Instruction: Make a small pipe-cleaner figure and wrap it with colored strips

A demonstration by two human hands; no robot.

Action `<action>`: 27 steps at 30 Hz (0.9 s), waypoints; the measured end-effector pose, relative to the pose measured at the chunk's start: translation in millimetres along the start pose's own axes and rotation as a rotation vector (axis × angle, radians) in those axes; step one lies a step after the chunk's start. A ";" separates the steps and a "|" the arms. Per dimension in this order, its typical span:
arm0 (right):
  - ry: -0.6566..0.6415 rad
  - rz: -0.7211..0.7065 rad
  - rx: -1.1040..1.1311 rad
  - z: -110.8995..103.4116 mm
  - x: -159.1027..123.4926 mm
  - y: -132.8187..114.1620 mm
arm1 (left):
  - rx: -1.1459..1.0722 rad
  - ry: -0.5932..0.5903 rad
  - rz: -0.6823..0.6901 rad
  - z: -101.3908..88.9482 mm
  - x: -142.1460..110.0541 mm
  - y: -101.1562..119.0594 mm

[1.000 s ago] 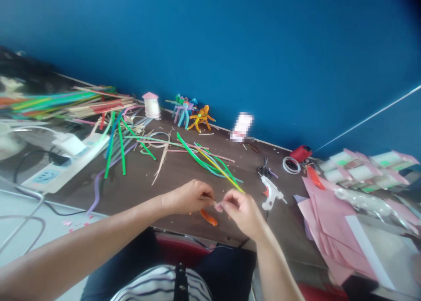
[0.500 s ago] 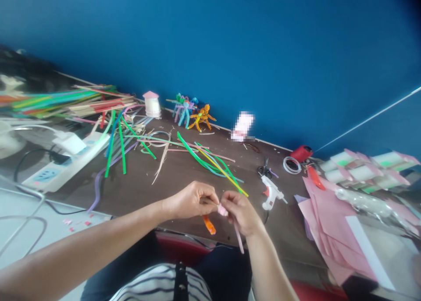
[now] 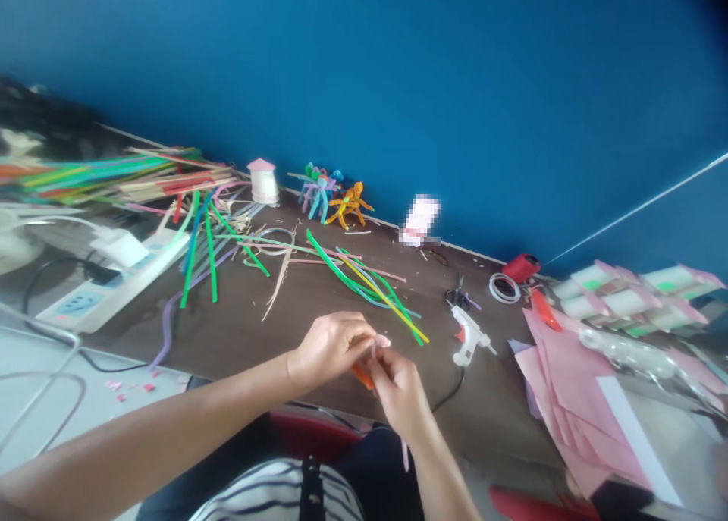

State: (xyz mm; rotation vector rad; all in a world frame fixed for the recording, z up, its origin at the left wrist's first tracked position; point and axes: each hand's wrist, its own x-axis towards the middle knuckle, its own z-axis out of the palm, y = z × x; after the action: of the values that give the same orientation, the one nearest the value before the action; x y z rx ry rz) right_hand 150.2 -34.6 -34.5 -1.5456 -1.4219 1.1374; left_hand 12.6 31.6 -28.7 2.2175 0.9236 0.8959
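My left hand [image 3: 340, 346] and my right hand [image 3: 395, 381] meet above the table's front edge, both closed in a pinch. Between their fingertips is a small wound lump of pink pipe cleaner [image 3: 383, 340]. A straight pink tail of it hangs below my right wrist. Under the fingers shows an orange fuzzy piece [image 3: 362, 375], partly hidden; I cannot tell whether it is held or lies on the table. Beyond the hands lie loose green pipe cleaners [image 3: 330, 267] and a yellow one [image 3: 392, 306].
A white glue gun [image 3: 469, 335] and black scissors [image 3: 456, 290] lie to the right, near pink sheets [image 3: 569, 377]. Twisted pipe-cleaner figures [image 3: 349, 205] stand by the blue wall. Leftward are a power strip [image 3: 94, 297] and bundles of coloured pipe cleaners [image 3: 114, 174].
My right hand has moved left and turned, closer to my left hand. The pink lump now sits above the fingertips, and more of the orange piece is covered.
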 end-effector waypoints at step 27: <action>-0.078 0.117 0.355 -12.3 18.8 5.7 | -0.361 -0.008 -0.292 -1.8 1.2 3.8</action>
State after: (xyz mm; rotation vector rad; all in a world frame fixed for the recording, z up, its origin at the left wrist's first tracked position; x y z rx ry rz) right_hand 163.6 -16.0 -38.1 -1.3563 -1.1150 1.4466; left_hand 13.3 30.6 -24.5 1.7286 0.9655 0.8390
